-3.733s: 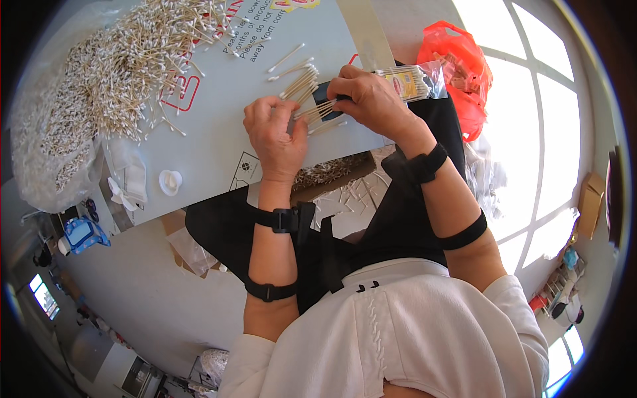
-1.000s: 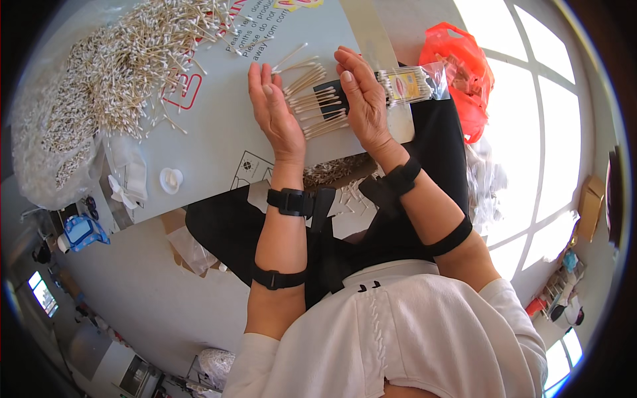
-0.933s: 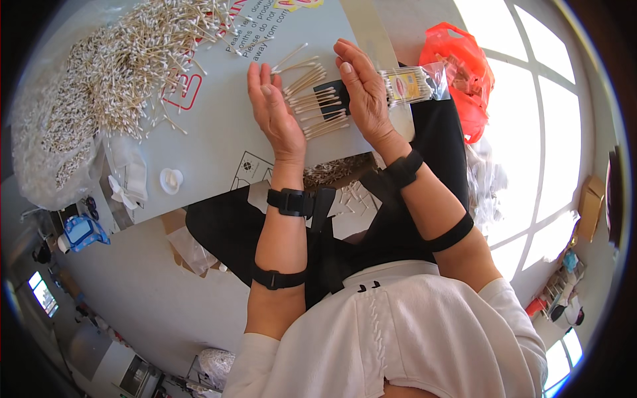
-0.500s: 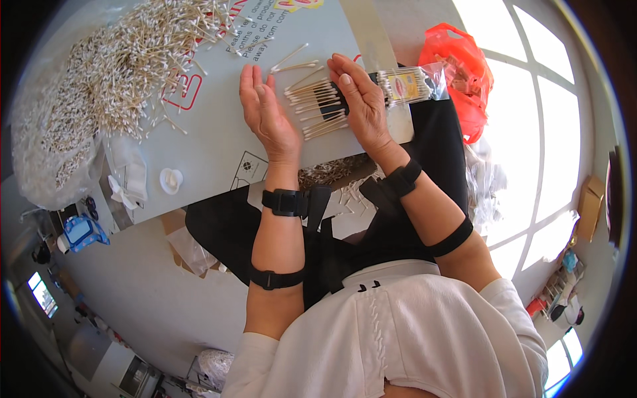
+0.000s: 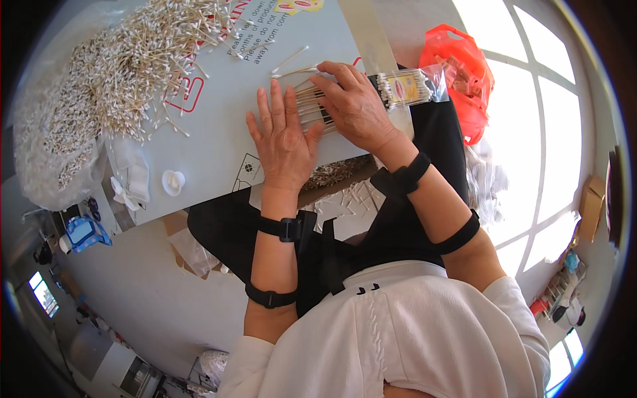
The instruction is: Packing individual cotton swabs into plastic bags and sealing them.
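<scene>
A row of cotton swabs (image 5: 307, 105) lies side by side on the grey table top, partly covered by my hands. At the row's left end my left hand (image 5: 285, 142) is flat, with fingers spread and the thumb reaching toward the swabs. My right hand (image 5: 361, 109) rests over the right part of the row, its fingers apart and bent down onto the swabs. Just right of it lies a clear packet of swabs (image 5: 405, 87) with a yellow label. Beyond my fingertips is a loose swab (image 5: 290, 60). What lies under my right palm is hidden.
A big heap of cotton swabs (image 5: 136, 66) spills from a clear plastic bag (image 5: 50, 176) at the left. Nearer stands a small white dish (image 5: 174, 182). A red plastic bag (image 5: 458, 83) is at the right. More swabs (image 5: 332, 172) show below the table's front edge.
My left hand has turned from upright on its edge to palm down and come nearer. My right hand has tipped over and moved left across the swab row.
</scene>
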Action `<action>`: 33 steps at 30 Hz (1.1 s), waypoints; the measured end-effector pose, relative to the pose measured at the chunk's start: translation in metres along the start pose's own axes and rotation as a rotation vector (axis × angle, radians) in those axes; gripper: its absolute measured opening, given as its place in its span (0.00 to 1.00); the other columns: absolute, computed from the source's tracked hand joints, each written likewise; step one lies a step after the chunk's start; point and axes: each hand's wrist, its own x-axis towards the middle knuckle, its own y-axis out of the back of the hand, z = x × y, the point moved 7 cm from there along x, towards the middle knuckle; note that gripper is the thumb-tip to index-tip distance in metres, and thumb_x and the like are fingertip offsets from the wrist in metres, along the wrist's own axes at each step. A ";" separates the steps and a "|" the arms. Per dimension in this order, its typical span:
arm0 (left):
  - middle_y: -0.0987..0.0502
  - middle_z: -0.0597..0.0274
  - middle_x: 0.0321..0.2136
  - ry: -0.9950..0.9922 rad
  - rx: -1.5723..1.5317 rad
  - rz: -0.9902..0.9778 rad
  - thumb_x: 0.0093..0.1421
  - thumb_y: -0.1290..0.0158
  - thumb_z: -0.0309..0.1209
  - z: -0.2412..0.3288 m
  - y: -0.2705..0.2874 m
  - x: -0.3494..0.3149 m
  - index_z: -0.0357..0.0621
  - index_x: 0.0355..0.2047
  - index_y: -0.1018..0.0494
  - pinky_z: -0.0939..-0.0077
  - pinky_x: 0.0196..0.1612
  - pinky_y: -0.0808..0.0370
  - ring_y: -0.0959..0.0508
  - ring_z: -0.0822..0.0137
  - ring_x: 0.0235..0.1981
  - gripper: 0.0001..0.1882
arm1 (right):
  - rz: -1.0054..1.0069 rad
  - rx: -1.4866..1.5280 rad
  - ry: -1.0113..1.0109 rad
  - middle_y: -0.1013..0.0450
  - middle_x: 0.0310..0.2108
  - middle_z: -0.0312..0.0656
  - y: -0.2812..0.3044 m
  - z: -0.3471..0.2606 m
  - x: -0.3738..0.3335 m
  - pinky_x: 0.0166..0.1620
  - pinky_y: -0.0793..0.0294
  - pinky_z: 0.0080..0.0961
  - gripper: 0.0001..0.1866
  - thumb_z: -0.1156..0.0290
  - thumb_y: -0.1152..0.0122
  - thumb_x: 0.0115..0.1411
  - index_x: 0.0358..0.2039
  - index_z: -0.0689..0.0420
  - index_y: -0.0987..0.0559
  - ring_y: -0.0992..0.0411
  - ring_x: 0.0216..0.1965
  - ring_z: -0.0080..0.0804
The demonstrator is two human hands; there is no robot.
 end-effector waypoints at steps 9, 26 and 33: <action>0.49 0.53 0.70 -0.043 0.057 -0.106 0.64 0.51 0.50 -0.004 -0.002 0.009 0.44 0.66 0.41 0.38 0.67 0.55 0.54 0.46 0.71 0.35 | 0.223 0.504 -0.275 0.32 0.56 0.50 0.003 0.028 -0.012 0.51 0.26 0.31 0.20 0.84 0.47 0.58 0.52 0.63 0.27 0.28 0.50 0.45; 0.27 0.67 0.39 0.161 -0.280 0.298 0.47 0.39 0.20 -0.059 0.024 0.061 0.49 0.34 0.22 0.57 0.51 0.35 0.32 0.56 0.49 0.14 | 0.039 0.141 -0.082 0.29 0.33 0.41 -0.007 0.016 0.031 0.43 0.26 0.37 0.06 0.73 0.35 0.51 0.32 0.53 0.19 0.28 0.40 0.43; 0.27 0.69 0.35 0.052 -0.268 0.120 0.45 0.36 0.24 -0.053 0.013 0.079 0.50 0.30 0.22 0.60 0.50 0.34 0.31 0.59 0.46 0.11 | 0.078 0.074 -0.153 0.28 0.33 0.39 -0.014 0.024 0.043 0.43 0.26 0.35 0.04 0.71 0.34 0.49 0.28 0.53 0.20 0.28 0.42 0.42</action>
